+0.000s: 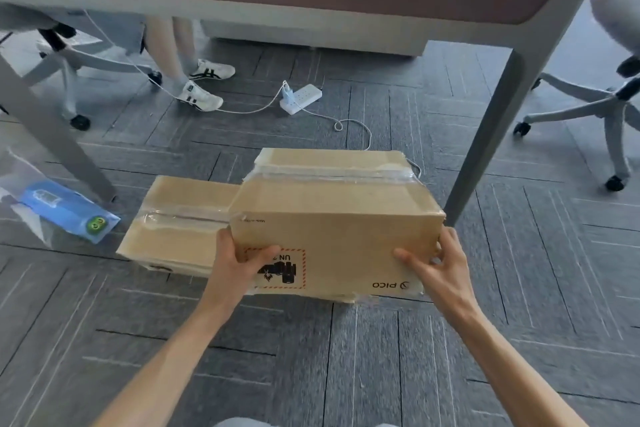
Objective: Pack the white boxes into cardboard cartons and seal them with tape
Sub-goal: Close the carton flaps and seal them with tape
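Left hand [239, 263], right hand [441, 263] clasp taped carton [332, 222] ends, thumbs on front; second carton [180, 215] partly hidden behind.

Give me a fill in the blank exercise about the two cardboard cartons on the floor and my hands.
1. The left hand and right hand grip the nearer carton, which is printed with the brand ____.
2. The left thumb lies on a label with a ____ border.
3. The second carton sits to the nearer carton's ____.
4. Clear ____ covers each carton's top seam.
Missing words: PICO; red; left; tape.
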{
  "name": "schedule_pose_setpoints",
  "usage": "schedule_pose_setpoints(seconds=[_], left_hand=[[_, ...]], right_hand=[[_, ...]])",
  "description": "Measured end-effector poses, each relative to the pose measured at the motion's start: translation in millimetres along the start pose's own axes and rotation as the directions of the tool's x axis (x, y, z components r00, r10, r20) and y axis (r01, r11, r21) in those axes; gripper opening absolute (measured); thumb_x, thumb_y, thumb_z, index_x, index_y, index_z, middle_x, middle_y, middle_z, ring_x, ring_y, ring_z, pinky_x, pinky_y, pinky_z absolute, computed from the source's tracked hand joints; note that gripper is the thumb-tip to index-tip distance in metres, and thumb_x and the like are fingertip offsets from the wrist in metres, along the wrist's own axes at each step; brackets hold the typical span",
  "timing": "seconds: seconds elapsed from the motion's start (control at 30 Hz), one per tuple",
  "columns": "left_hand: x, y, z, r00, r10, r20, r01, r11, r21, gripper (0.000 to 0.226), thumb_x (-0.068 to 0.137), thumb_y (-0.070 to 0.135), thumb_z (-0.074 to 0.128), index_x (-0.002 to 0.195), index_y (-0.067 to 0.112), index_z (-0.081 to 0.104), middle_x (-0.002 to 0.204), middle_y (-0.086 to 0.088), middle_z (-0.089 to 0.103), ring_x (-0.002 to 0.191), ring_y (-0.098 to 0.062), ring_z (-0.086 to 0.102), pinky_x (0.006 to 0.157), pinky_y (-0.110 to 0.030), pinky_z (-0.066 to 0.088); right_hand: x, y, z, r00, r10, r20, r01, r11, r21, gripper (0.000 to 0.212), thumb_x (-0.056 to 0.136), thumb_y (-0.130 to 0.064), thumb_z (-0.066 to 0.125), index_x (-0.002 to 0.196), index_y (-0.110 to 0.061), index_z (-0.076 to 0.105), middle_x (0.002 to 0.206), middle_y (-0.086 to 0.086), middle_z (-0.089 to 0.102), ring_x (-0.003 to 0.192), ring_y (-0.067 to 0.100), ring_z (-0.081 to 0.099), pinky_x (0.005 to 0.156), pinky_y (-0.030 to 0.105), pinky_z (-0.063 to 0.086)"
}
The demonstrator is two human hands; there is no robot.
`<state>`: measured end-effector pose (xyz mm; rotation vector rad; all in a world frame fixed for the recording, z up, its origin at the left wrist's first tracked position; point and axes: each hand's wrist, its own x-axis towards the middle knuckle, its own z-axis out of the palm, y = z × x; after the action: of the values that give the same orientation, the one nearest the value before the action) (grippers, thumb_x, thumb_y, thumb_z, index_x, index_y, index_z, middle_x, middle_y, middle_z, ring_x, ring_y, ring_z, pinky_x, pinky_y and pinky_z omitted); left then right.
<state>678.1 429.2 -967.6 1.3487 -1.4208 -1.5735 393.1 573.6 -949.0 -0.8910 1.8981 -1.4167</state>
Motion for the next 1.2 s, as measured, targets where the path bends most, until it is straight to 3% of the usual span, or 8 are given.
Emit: schedule_pose_setpoints(seconds=[0.17, 0.33, 0.47, 0.57, 0.77, 0.9, 1.0, 1.2], left_hand=[[45, -47, 11, 0.992, 0.113, 0.047, -0.113, 0.994, -0.003, 0.079, 0.068, 0.041, 0.086, 0.131, 0.024, 0.040, 0.128, -0.005, 0.055, 0.113, -0.014, 0.061, 0.092, -0.038, 0.055], [79, -73, 2, 0.981, 0.178, 0.071, -0.184, 0.978, 0.099, 0.079, 0.067, 0.048, 0.082, 0.127, 0.020, 0.040, 0.124, -0.005, 0.056, 0.110, -0.014, 0.060, 0.079, -0.024, 0.056], [93, -93, -13, 0.983, 0.164, 0.083, -0.175, 0.971, 0.160, 0.088, 0.059, 0.058, 0.083, 0.126, 0.020, 0.040, 0.119, 0.000, 0.059, 0.108, -0.013, 0.060, 0.081, -0.030, 0.056], [90, -106, -22, 0.987, 0.152, 0.059, -0.160, 0.973, 0.165, 0.073, 0.063, 0.044, 0.085, 0.121, 0.024, 0.045, 0.117, 0.003, 0.061, 0.106, -0.009, 0.060, 0.085, -0.032, 0.056], [79, -112, -19, 0.988, 0.156, -0.005, -0.154, 0.978, 0.141, 0.053, 0.065, 0.023, 0.082, 0.107, 0.029, 0.051, 0.106, 0.004, 0.066, 0.097, -0.012, 0.066, 0.069, -0.029, 0.058], [75, -120, -21, 0.983, 0.180, -0.031, -0.174, 0.973, 0.151, 0.066, 0.064, 0.010, 0.086, 0.115, 0.031, 0.049, 0.108, 0.006, 0.065, 0.097, -0.008, 0.063, 0.073, -0.029, 0.056], [70, -129, -21, 0.985, 0.169, -0.040, -0.162, 0.976, 0.149, 0.077, 0.063, 0.004, 0.086, 0.124, 0.026, 0.045, 0.110, 0.007, 0.063, 0.097, -0.004, 0.061, 0.070, -0.025, 0.055], [70, -132, -25, 0.985, 0.173, -0.015, -0.169, 0.975, 0.146, 0.072, 0.064, 0.002, 0.084, 0.119, 0.030, 0.047, 0.113, 0.007, 0.063, 0.097, 0.004, 0.062, 0.083, -0.017, 0.052]], right_hand=[[23, 54, 13, 0.997, -0.067, -0.039, 0.069, 0.997, 0.045, 0.052, 0.073, -0.026, 0.082, 0.119, -0.023, 0.058, 0.110, -0.009, 0.049, 0.108, 0.019, 0.060, 0.072, 0.023, 0.059], [29, 99, 40, 0.988, -0.138, -0.064, 0.141, 0.988, 0.055, 0.045, 0.078, -0.018, 0.082, 0.101, -0.047, 0.058, 0.111, -0.004, 0.049, 0.106, 0.017, 0.057, 0.067, 0.013, 0.054], [25, 129, 68, 0.986, -0.145, -0.082, 0.154, 0.981, 0.116, 0.042, 0.077, -0.013, 0.081, 0.102, -0.037, 0.057, 0.112, 0.000, 0.048, 0.107, 0.020, 0.056, 0.067, 0.013, 0.055], [23, 142, 83, 0.984, -0.160, -0.075, 0.168, 0.978, 0.121, 0.044, 0.076, -0.011, 0.082, 0.102, -0.037, 0.057, 0.111, -0.004, 0.047, 0.107, 0.018, 0.054, 0.069, 0.016, 0.056], [24, 152, 85, 0.983, -0.166, -0.078, 0.174, 0.978, 0.111, 0.041, 0.075, -0.004, 0.081, 0.097, -0.031, 0.059, 0.110, -0.007, 0.048, 0.108, 0.019, 0.055, 0.072, 0.017, 0.057], [21, 168, 83, 0.989, -0.124, -0.083, 0.130, 0.988, 0.083, 0.057, 0.071, -0.002, 0.084, 0.122, -0.014, 0.061, 0.112, -0.007, 0.050, 0.111, 0.020, 0.056, 0.080, 0.029, 0.060], [11, 175, 82, 0.992, -0.109, -0.069, 0.117, 0.985, 0.125, 0.080, 0.072, -0.001, 0.083, 0.138, -0.031, 0.051, 0.119, -0.007, 0.053, 0.110, 0.009, 0.059, 0.084, 0.026, 0.058], [8, 173, 80, 0.992, -0.112, -0.055, 0.118, 0.984, 0.131, 0.080, 0.073, -0.001, 0.082, 0.127, -0.048, 0.046, 0.129, -0.002, 0.056, 0.115, 0.006, 0.058, 0.087, 0.032, 0.058]])
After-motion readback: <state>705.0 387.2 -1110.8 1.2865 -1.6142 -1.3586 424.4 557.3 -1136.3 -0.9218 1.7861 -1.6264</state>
